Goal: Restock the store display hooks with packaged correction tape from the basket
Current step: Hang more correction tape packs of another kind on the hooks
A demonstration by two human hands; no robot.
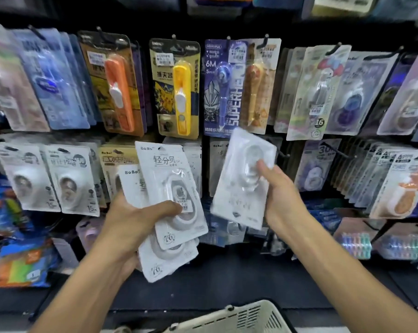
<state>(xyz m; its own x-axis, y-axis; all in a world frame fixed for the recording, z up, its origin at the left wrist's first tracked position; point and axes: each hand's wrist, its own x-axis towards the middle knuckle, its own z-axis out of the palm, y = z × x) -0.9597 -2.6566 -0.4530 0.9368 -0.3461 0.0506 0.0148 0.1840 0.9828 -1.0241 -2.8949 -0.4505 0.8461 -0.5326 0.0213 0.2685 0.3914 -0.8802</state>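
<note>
The single pack (241, 179) sits at about 3 o'clock from frame centre, tilted with its top toward 1 o'clock, held in front of the lower row of hooks. The right hand (279, 195) pinches it along its right edge, thumb curled over the clear blister and the other fingers hidden behind the card. It is blurred, so its hang hole cannot be made out.

At 9 o'clock from it, well apart, the left hand (136, 217) grips a fanned stack (169, 205) of several more packs, thumb pressed across the front one and fingers wrapped behind.

A bare hook (279, 153) juts out just past the pack's right edge, at 1 o'clock from the right hand; it looks like the likely target, though that is a guess.

Risks, as I judge them:
- A one-edge pinch gives little control over tilt. If the hole meets the hook tip at an angle, the card may bend or catch rather than slide on.
- The fanned stack is held by thumb pressure alone on slick plastic. Loosening that grip while attention goes right could let the lower packs slip out and fall.
- The neighbouring hung packs (313, 164) crowd that hook; a sideways nudge could knock them askew.

The basket (241, 318) lies at 6 o'clock, below both hands, only its rim in view; what it holds is hidden.
</note>
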